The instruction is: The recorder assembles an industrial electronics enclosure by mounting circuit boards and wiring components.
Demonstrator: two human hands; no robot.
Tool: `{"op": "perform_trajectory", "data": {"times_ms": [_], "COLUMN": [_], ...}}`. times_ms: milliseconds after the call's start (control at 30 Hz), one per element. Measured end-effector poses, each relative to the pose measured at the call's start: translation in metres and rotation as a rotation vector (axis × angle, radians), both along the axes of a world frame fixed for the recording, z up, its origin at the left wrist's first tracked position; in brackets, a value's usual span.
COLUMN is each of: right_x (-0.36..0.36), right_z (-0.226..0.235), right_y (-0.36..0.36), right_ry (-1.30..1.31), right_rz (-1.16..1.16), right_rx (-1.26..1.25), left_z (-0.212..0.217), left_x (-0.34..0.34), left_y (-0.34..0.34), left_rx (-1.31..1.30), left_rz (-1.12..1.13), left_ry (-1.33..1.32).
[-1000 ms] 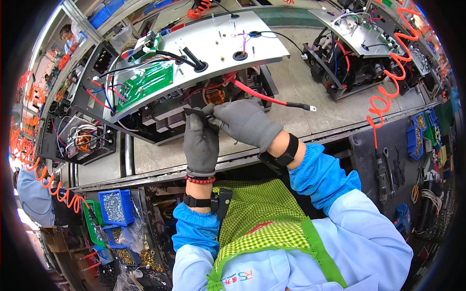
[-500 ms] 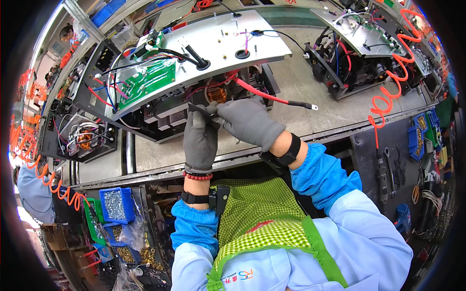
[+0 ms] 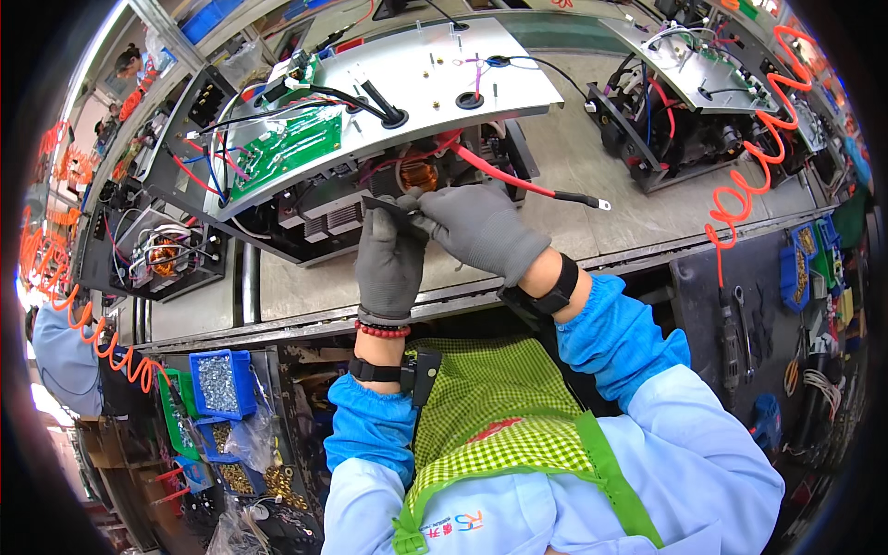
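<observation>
Both of my hands wear grey gloves and meet in front of the open machine chassis (image 3: 305, 248). My left hand (image 3: 390, 264) is closed on a small flat dark piece (image 3: 387, 209), its fingers pointing away from me. From the right, my right hand (image 3: 486, 231) pinches at the same piece; its fingertips are partly hidden. Just beyond my hands is a copper coil (image 3: 419, 176) inside the chassis. A silver metal panel (image 3: 407, 74) lies tilted over the chassis, carrying a green circuit board (image 3: 291, 148). A thick red cable (image 3: 504, 176) with a ring lug runs out to the right.
Another open chassis (image 3: 666, 129) stands at the right, and a smaller unit with a coil (image 3: 162, 257) at the left. Coiled orange hoses (image 3: 740, 199) hang on both sides. Blue bins of fasteners (image 3: 222, 384) sit lower left. A wrench (image 3: 743, 319) lies on the right-hand board.
My hands stay together on the dark piece and have shifted only slightly. The whole view has moved a little to the right and down.
</observation>
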State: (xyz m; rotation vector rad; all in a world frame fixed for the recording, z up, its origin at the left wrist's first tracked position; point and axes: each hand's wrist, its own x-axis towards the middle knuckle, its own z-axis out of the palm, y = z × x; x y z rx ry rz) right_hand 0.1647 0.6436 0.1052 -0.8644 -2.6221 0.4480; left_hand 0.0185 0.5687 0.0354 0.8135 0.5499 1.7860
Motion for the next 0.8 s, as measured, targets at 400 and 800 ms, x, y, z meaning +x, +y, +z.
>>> {"op": "perform_trajectory", "data": {"times_ms": [400, 800], "right_x": [-0.004, -0.004], "right_z": [0.002, 0.012], "right_y": [-0.005, -0.004], "right_ry": [-0.002, -0.151], "right_rz": [-0.027, -0.029], "right_rx": [0.01, -0.054], "left_z": [0.001, 0.004], "left_x": [0.006, 0.006], "left_y": [-0.001, -0.002], "left_rx": [-0.012, 0.007], "left_rz": [0.053, 0.072], "left_ry": [0.002, 0.058]}}
